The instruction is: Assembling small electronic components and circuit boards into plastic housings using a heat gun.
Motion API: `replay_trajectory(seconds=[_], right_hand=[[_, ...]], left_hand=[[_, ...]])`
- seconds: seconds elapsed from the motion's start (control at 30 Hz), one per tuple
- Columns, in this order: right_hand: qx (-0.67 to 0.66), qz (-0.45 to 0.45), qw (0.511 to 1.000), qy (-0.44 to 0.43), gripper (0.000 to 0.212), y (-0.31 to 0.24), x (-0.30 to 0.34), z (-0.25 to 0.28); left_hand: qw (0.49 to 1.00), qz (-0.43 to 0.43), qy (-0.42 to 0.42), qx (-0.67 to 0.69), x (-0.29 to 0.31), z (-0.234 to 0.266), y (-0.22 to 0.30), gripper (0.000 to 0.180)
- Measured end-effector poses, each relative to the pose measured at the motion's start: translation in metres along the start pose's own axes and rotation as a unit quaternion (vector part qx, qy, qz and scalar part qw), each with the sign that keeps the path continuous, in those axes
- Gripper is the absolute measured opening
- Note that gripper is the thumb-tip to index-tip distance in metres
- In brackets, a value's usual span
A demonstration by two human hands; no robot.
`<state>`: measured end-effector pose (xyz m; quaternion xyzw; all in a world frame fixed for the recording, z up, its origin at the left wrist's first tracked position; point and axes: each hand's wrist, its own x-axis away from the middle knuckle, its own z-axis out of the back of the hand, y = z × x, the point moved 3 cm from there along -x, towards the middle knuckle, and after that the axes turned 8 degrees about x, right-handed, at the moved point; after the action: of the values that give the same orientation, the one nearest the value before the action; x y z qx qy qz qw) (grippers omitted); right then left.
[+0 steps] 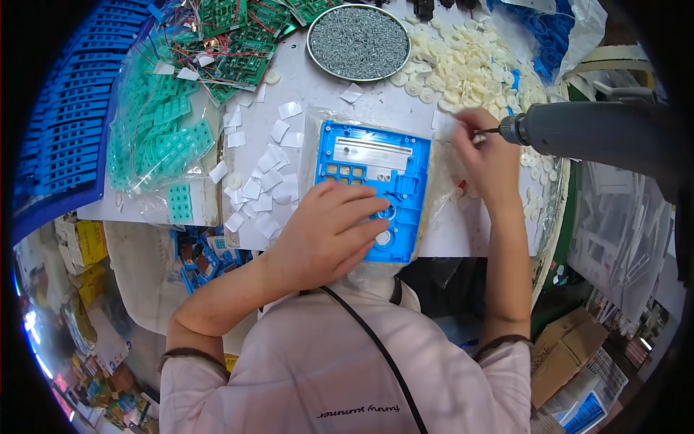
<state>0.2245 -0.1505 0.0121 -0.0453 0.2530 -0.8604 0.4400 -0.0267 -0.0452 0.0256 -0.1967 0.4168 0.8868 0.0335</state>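
A blue plastic housing [410,195] with a clear window strip, square openings and round rings lies face down in front of me on a clear plastic sheet. My left hand [336,228] rests across its lower left part, fingers outstretched, with the fingertips over the round rings; what lies under the palm is hidden. My right hand [488,155] is raised to the right of the housing, its fingers pinched at the tip of the thin bit of a grey powered screwdriver [578,132]. Anything small between those fingers is too hidden to name.
Beyond the housing stand a round dish of screws [358,43] and a heap of cream plastic discs [463,65]. Green circuit boards [238,54], teal keypads [159,137] and white paper squares [269,181] lie leftward. Blue panels [72,108] fill the far left.
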Motion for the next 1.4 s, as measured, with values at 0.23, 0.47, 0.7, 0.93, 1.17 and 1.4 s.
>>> replay_trajectory(seconds=[0.23, 0.47, 0.7, 0.93, 1.17, 1.4], right_hand=[[-0.239, 0.001, 0.968, -0.081, 0.018, -0.079, 0.099, 0.027], [-0.181, 0.043, 0.982, -0.02, 0.016, -0.094, 0.107, 0.018], [-0.052, 0.011, 0.997, -0.058, 0.013, -0.089, 0.092, -0.001], [0.044, 0.001, 0.997, -0.063, 0.016, -0.092, 0.093, -0.012], [0.107, 0.009, 0.988, -0.114, 0.018, -0.097, 0.083, -0.009], [0.117, 0.043, 0.976, -0.177, 0.018, -0.096, 0.06, -0.006]], left_hand=[[0.962, 0.196, -0.03, 0.186, -0.011, 0.003, 0.021, 0.01], [0.959, 0.181, -0.048, 0.211, 0.0, -0.006, 0.016, 0.011], [0.987, 0.143, 0.02, 0.072, -0.001, 0.007, 0.003, 0.017], [0.999, 0.018, -0.039, -0.012, -0.004, -0.002, -0.009, 0.027], [0.994, 0.004, -0.085, -0.066, -0.007, -0.008, -0.011, 0.029], [0.991, 0.004, -0.11, -0.074, -0.006, -0.007, -0.011, 0.029]])
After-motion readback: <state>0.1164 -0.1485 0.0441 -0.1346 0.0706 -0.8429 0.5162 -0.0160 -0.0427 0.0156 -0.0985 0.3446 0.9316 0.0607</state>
